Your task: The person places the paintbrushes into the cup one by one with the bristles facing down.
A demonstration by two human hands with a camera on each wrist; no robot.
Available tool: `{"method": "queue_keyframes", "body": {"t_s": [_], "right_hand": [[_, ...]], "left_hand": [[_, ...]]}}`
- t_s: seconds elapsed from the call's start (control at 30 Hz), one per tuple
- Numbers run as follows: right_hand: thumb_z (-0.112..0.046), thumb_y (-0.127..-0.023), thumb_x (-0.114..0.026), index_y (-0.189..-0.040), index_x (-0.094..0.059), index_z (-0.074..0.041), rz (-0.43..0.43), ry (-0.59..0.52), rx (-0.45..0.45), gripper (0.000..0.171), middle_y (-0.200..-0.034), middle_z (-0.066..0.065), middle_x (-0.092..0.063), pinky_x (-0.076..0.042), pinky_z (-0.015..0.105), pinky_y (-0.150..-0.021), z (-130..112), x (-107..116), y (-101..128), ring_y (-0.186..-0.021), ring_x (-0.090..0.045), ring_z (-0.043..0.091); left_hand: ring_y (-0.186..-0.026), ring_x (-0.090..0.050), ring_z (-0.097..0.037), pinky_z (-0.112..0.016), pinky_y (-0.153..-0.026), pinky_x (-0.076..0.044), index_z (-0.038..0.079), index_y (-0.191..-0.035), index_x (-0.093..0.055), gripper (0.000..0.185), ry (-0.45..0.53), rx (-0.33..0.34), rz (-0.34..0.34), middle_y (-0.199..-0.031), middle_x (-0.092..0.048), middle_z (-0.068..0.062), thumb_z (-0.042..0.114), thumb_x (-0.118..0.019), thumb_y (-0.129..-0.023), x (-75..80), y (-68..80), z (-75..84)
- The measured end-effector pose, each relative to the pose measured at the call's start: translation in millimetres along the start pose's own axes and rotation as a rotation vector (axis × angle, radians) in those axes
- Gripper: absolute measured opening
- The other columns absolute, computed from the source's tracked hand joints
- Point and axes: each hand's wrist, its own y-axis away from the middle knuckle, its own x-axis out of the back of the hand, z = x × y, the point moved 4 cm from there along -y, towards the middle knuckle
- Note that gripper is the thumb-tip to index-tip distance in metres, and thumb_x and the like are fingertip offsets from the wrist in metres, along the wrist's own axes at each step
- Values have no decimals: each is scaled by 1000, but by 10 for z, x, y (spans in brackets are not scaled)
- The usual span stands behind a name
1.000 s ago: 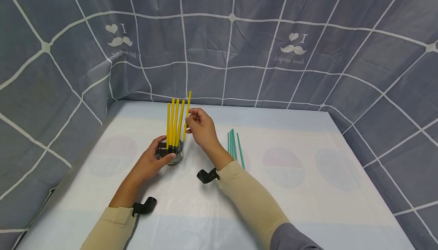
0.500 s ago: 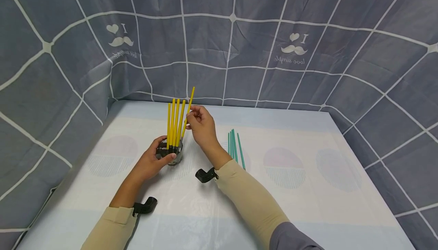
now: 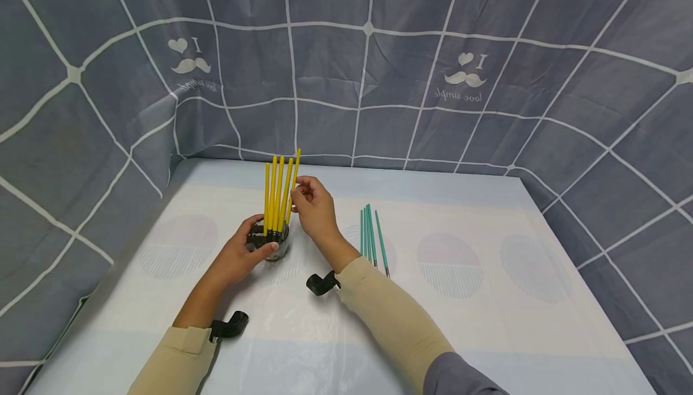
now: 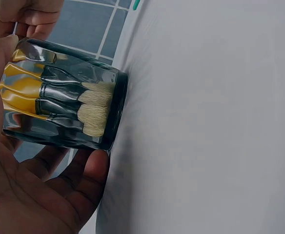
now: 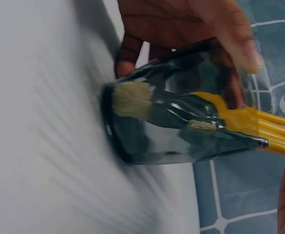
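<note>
Loading step, apparently: left hand (image 3: 236, 257) curls round a clear, round glass-like tumbler (image 3: 280, 254) of yellow-handled paintbrushes (image 3: 278, 196), left of middle toward the surface's (image 3: 460, 335) far edge; right hand (image 3: 318, 208) pinches another slim yellow-handled paintbrush (image 3: 295, 169) by the rim. Next likely needs bristles-down lowering, then release.

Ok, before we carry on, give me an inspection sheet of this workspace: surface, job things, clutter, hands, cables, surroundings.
Surface: table with a white cover, pale printed shapes.
Job's things: clear glass holding four yellow-handled brushes, bristles down; a fifth brush at its mouth, how far in unclear.
Clutter: loose green sticks beside the right forearm.
Grippers: left hand grips the glass; right hand pinches the fifth brush's handle.
Cables: nothing seen.
Surroundings: grey curtain with white grid lines, behind and at both sides.
</note>
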Motion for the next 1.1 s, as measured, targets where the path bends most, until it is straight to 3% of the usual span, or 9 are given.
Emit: {"method": "queue_keyframes", "body": {"t_s": [0.37, 0.77, 0.97, 1.1], "right_hand": [[-12, -99, -61, -121, -61, -4, -12, 113, -39, 24, -91, 1, -62, -50, 22, -68, 173, -91, 77, -73, -57, 8], [-15, -99, -61, -121, -63, -7, -89, 142, -67, 23, -93, 0, -61, -51, 25, -73, 220, -139, 131, -81, -57, 11], [-15, -98, -61, -122, -63, -7, -102, 179, -75, 25, -93, -2, -61, -47, 24, -67, 230, -75, 143, -77, -55, 9], [-14, -98, -62, -122, -64, -6, -88, 153, -79, 25, -93, 0, -62, -46, 24, -63, 227, 49, 141, -79, -59, 17]], "left_hand": [[-129, -45, -42, -61, -101, -35, 16, -156, -23, 82, -1, 6, -6, -143, -47, -24, 44, -68, -93, 7, -3, -16], [-124, -49, -40, -59, -101, -36, 13, -155, -25, 79, 23, -37, 0, -140, -49, -23, 39, -69, -94, 2, 1, -4], [-126, -48, -40, -60, -101, -35, 14, -155, -24, 80, 25, -25, -5, -141, -48, -23, 41, -69, -94, 0, 1, -7], [-128, -45, -42, -61, -102, -35, 13, -156, -23, 84, 10, -7, -10, -144, -46, -24, 45, -68, -93, 2, -5, -7]]}}
